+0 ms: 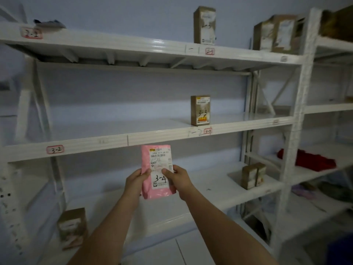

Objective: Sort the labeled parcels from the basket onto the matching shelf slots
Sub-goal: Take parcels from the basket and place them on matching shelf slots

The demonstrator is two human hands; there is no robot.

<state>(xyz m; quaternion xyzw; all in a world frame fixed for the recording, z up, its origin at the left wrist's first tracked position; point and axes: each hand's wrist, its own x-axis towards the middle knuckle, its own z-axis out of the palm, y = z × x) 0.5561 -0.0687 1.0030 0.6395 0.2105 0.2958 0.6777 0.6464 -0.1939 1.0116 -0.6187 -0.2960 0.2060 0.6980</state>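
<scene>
Head view: pink "3-4" parcel (157,172)

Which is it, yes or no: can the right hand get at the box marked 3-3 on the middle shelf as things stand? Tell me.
Probably not at once. The right hand and left hand both grip the pink parcel. The way up to the 3-3 box looks free, but the hand is occupied.

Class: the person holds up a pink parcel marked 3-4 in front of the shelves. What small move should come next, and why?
Probably carry the pink parcel, held by the left hand and right hand, rightward along the middle shelf. Its tags read 3-2 then 3-3, so 3-4 likely lies further right, where a blurred tag sits.
</scene>
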